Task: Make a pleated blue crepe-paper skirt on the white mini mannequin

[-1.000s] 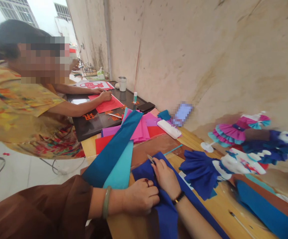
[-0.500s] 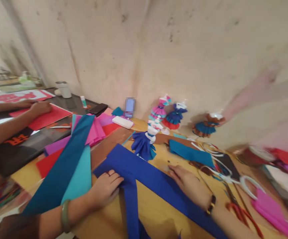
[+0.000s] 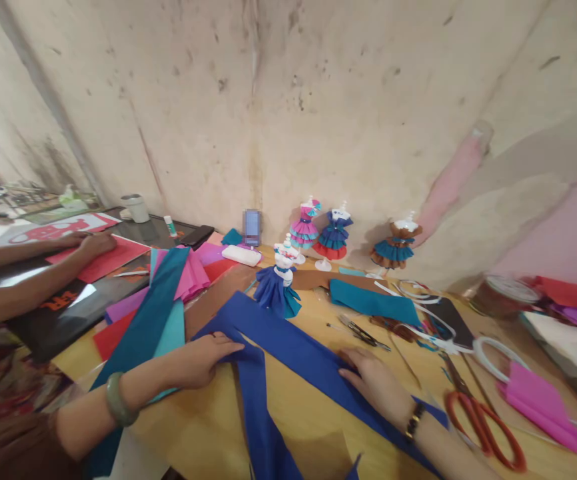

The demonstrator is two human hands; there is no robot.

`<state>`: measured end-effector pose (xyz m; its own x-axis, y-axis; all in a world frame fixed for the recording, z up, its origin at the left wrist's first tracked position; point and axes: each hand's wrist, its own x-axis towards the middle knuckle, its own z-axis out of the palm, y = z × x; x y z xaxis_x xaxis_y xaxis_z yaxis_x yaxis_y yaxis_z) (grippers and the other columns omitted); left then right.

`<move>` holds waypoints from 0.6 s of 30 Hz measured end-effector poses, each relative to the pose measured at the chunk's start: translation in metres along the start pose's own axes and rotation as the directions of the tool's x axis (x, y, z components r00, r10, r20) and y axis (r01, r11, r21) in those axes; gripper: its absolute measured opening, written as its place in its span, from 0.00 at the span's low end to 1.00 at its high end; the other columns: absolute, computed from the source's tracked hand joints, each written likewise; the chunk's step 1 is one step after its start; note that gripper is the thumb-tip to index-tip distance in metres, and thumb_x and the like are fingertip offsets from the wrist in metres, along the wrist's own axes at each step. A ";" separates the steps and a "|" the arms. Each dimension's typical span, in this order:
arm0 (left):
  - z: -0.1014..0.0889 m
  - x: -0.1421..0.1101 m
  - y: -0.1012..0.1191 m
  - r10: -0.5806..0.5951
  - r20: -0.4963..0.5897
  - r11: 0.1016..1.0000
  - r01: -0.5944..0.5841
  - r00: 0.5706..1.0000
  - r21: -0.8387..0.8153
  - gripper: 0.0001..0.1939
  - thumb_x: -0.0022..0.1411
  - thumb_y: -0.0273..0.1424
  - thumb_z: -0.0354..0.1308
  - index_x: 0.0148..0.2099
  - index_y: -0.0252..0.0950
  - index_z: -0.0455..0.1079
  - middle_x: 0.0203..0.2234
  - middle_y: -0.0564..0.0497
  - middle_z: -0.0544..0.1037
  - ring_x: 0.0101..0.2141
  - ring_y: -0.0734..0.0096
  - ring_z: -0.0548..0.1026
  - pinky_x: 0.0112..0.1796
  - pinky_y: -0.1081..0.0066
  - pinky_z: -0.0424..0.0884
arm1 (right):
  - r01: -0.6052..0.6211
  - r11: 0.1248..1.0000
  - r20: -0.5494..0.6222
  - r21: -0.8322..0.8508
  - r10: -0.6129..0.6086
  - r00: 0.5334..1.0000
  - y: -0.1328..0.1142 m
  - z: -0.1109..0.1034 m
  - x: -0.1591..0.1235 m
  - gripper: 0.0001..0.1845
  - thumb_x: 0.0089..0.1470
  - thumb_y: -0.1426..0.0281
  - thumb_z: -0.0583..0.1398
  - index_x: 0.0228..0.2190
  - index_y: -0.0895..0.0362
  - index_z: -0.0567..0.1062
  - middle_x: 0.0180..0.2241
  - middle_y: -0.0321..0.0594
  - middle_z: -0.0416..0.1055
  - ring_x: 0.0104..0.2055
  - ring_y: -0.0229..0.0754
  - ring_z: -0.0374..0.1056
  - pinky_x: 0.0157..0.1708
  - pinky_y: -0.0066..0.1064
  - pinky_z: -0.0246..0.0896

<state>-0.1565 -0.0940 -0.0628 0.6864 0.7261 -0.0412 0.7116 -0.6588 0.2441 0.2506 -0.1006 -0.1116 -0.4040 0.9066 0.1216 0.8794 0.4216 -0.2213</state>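
A long dark blue fabric strip [image 3: 288, 340] lies slantwise across the yellow table, with a narrower blue length [image 3: 254, 393] hanging toward me. My left hand [image 3: 208, 360], with a green bangle at the wrist, has its fingers closed on the blue fabric where the two lengths meet. On the strip's right part rests my right hand [image 3: 366, 377], fingers apart and holding nothing. Thread snips [image 3: 363, 332] lie just beyond it. Behind the strip stands a small white dress form [image 3: 284, 260] in a blue and teal pleated skirt. Red-handled scissors [image 3: 483, 420] lie to the right.
Three more dressed miniature forms [image 3: 333, 233] stand by the wall. Teal fabric [image 3: 373, 300], white cord [image 3: 433, 317] and a pink folded piece [image 3: 541, 403] lie at right. Coloured strips [image 3: 143, 320] lie at left, near another person's hands [image 3: 98, 247] on red paper.
My right hand has drawn slightly nearer to me, and the thread snips now show on the table beyond it. My left hand stays at the blue fabric. The view has shifted slightly.
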 end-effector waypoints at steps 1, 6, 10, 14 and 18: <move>-0.007 0.002 0.001 -0.020 0.025 0.999 0.021 0.999 -0.047 0.38 0.47 0.15 0.51 0.60 0.44 0.72 0.53 0.49 0.80 0.52 0.58 0.78 0.54 0.62 0.72 | 0.019 1.000 0.008 0.013 -0.019 1.000 -0.002 0.000 0.000 0.10 0.58 0.74 0.58 0.37 0.56 0.81 0.37 0.44 0.80 0.39 0.45 0.77 0.41 0.34 0.71; -0.029 0.032 0.023 -0.015 -0.099 0.994 0.005 0.995 -0.108 0.33 0.57 0.26 0.59 0.66 0.37 0.65 0.61 0.38 0.72 0.61 0.50 0.69 0.61 0.53 0.64 | 0.188 0.981 -0.152 -0.051 -0.194 0.969 -0.034 -0.024 0.004 0.15 0.60 0.78 0.53 0.36 0.56 0.79 0.40 0.48 0.79 0.41 0.47 0.77 0.43 0.38 0.71; -0.041 0.063 0.056 0.275 -0.276 0.955 -0.296 0.921 -0.035 0.39 0.57 0.41 0.68 0.67 0.36 0.62 0.65 0.35 0.66 0.67 0.42 0.57 0.64 0.46 0.55 | 0.469 0.863 -0.306 -0.190 -0.506 0.807 -0.086 -0.066 0.005 0.24 0.55 0.86 0.48 0.40 0.55 0.77 0.31 0.40 0.79 0.31 0.43 0.77 0.36 0.34 0.71; -0.082 0.058 0.075 0.366 -0.116 0.912 -0.381 0.923 -0.154 0.12 0.58 0.38 0.69 0.40 0.35 0.79 0.32 0.46 0.84 0.39 0.61 0.81 0.44 0.69 0.73 | 0.528 0.815 -0.414 -0.238 -0.577 0.704 -0.121 -0.100 0.009 0.22 0.60 0.82 0.46 0.47 0.56 0.74 0.37 0.43 0.82 0.35 0.46 0.79 0.37 0.37 0.74; -0.153 0.006 0.064 0.196 -0.017 0.958 -0.195 0.980 -0.209 0.03 0.60 0.30 0.67 0.33 0.36 0.79 0.27 0.54 0.81 0.28 0.76 0.75 0.31 0.79 0.68 | 0.432 0.898 -0.302 0.088 -0.389 0.870 -0.129 -0.106 0.013 0.17 0.63 0.72 0.55 0.53 0.54 0.72 0.43 0.43 0.82 0.37 0.43 0.81 0.34 0.28 0.77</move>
<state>-0.1299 -0.1018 0.1012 0.8099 0.5861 0.0237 0.5166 -0.7319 0.4444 0.1587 -0.1447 0.0212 -0.6178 0.6197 0.4840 0.5929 0.7714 -0.2310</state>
